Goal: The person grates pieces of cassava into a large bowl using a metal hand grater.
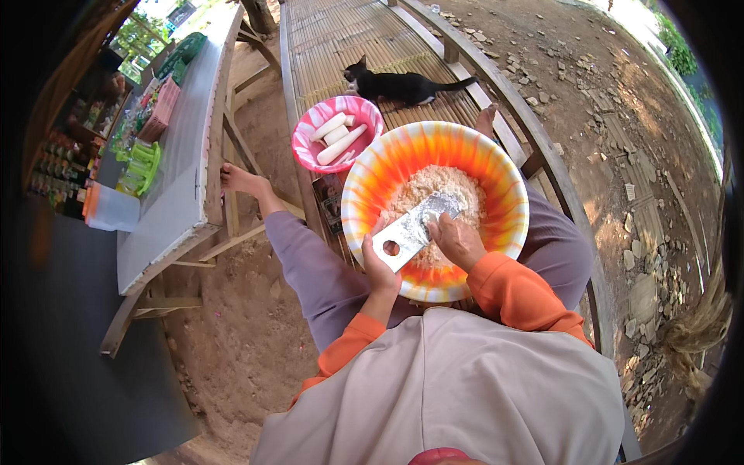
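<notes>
Metal grater (411, 226) over orange bowl (434, 211); long axis slants from lower left, holed end, up to right into pale grated heap (442, 190); left hand (380, 271) wrapped round lower end; right hand (457, 240) curled on grater face, held item hidden; pink bowl (337, 133) beyond holds peeled white roots (337, 139); black cat (395, 84) on slatted desk (341, 31).

Rural outdoor yard: bamboo bench (341, 31), dirt ground (248, 341), roadside stall table (182, 155).

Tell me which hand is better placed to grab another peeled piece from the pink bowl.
Left, probably. The left hand only steadies the grater and sits nearer the pink bowl; the right hand presses on the grater.
</notes>
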The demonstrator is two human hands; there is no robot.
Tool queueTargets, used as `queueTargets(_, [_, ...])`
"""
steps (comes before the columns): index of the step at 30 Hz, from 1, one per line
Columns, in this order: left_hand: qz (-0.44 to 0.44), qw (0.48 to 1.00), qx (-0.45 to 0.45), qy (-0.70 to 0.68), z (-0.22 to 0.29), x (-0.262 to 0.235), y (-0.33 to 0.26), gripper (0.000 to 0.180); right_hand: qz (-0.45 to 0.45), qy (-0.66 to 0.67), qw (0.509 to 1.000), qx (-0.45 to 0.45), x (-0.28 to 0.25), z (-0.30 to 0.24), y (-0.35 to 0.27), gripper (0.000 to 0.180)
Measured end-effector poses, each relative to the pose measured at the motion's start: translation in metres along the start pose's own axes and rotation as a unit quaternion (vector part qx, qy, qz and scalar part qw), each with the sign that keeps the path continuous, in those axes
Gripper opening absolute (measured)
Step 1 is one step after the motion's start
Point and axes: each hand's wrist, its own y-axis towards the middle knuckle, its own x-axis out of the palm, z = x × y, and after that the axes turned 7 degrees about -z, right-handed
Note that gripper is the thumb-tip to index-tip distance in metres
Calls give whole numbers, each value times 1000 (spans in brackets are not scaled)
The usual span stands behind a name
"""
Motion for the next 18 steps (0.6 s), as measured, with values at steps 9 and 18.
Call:
queueTargets(9, [-3,1000,20,-5,6,7,27,51,110,13,994,-22,11,26,70,41])
queueTargets(18, [13,1000,-3,11,0,7,2,51,117,23,993,-17,16,24,51,36])
